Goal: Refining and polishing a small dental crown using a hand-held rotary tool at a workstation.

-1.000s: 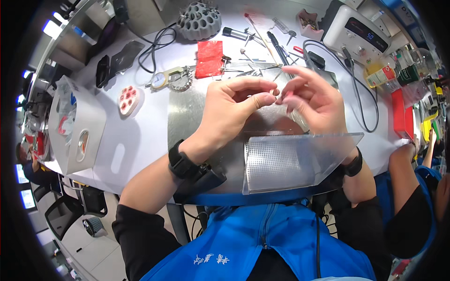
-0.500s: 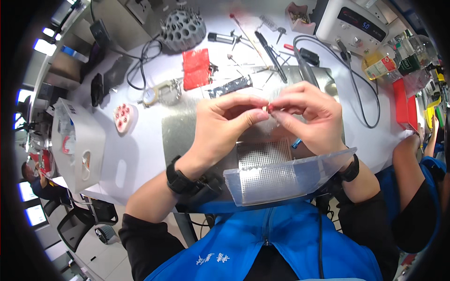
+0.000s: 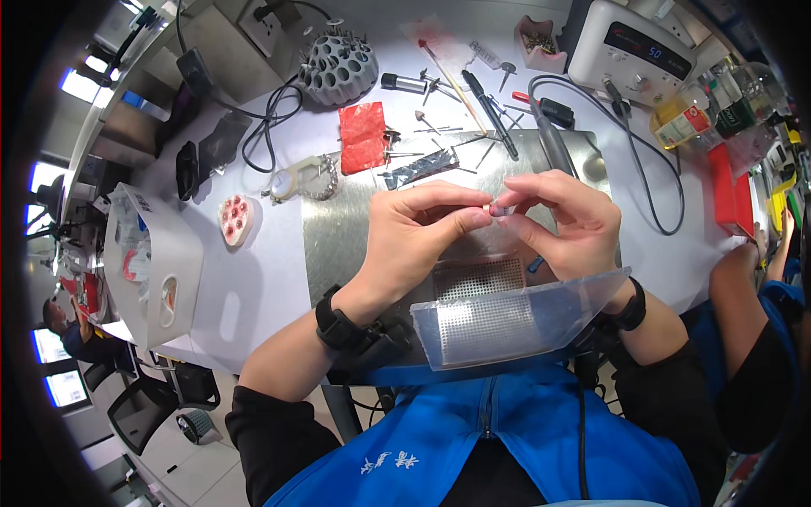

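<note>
Over the metal plate (image 3: 338, 228), my left hand (image 3: 414, 232) and my right hand (image 3: 570, 220) meet fingertip to fingertip. Between them is a small pale piece with a reddish part (image 3: 495, 209); its kind is too small to make out. Both hands pinch at it with thumb and index finger, the right hand's other fingers curled. Below the hands stands a clear plastic shield (image 3: 549, 317), slanting over a perforated metal grille (image 3: 481, 279). A blue-tipped tool (image 3: 536, 264) shows beside my right palm.
A tooth model (image 3: 236, 221) and white bin (image 3: 160, 262) stand left. Behind lie a red packet (image 3: 363, 135), a bur holder (image 3: 338, 72), a pen (image 3: 490, 114) and several burs. A handpiece (image 3: 553, 144) leads by cable to a control box (image 3: 629, 55). Bottles (image 3: 680, 127) stand right.
The view has shifted slightly, so the bench's left side sits farther right. The pinched piece has turned and shows less red. My right fingers have shifted a little around it.
</note>
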The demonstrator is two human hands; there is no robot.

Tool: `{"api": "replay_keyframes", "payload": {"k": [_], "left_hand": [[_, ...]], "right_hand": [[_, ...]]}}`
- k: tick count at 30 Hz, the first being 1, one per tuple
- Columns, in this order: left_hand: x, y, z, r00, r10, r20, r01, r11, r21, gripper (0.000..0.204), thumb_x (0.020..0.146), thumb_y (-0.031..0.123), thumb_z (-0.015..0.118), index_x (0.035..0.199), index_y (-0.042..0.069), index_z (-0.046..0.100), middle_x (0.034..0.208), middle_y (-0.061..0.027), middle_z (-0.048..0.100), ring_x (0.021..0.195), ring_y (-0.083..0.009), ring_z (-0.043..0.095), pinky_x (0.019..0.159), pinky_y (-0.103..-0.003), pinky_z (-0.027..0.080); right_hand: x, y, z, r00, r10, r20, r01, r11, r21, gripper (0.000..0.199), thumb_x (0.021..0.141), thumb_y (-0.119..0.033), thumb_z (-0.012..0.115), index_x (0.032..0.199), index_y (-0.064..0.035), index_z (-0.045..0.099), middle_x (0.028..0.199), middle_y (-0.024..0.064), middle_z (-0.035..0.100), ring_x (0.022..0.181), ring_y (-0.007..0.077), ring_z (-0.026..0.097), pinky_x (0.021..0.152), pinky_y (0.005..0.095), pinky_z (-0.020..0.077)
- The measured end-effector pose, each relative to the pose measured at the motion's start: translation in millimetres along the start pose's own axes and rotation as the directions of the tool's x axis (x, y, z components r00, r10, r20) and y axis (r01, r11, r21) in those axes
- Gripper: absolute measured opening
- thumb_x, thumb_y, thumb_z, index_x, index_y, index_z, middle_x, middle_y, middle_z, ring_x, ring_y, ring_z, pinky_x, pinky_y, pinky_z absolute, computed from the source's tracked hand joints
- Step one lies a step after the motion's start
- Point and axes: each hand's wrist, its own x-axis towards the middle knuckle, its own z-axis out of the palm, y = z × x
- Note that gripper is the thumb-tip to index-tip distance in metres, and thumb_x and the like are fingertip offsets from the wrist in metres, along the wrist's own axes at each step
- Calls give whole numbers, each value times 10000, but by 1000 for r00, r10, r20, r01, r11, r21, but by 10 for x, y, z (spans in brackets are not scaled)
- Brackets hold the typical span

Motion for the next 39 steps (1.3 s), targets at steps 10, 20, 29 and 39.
{"api": "replay_keyframes", "payload": {"k": [10, 20, 29, 39], "left_hand": [[37, -32, 0, 992, 105, 69, -107, 994, 23, 164, 831, -40, 731, 993, -19, 744, 951, -106, 729, 837, -119, 682, 713, -225, 546], [-7, -34, -9, 998, 25, 54, -22, 997, -69, 150, 812, -87, 726, 959, -63, 727, 947, -149, 725, 837, -162, 703, 766, -257, 579], [-5, -83, -6, 986, 156, 65, -151, 986, -71, 156, 774, -105, 752, 919, -53, 729, 917, -166, 725, 807, -178, 712, 692, -267, 586], [26, -41, -39, 968, 226, 108, -239, 963, 125, 207, 736, -47, 799, 936, -33, 750, 835, -127, 741, 763, -168, 716, 670, -239, 570]], "right_hand": [[35, -6, -79, 995, -98, 36, 98, 995, 3, 367, 738, 126, 734, 1081, -2, 710, 918, 109, 732, 830, 177, 715, 736, 269, 567], [37, 12, -89, 962, -260, 81, 268, 956, -116, 281, 715, 92, 783, 980, 18, 726, 868, 108, 726, 734, 191, 703, 640, 271, 561], [29, -16, -105, 985, -146, 88, 153, 985, -78, 289, 713, 96, 782, 985, 12, 729, 828, 103, 720, 700, 166, 693, 590, 248, 541], [14, -19, -83, 998, -13, 59, 9, 998, 57, 217, 731, 82, 781, 928, 1, 738, 843, 88, 733, 730, 144, 711, 629, 231, 568]]}}
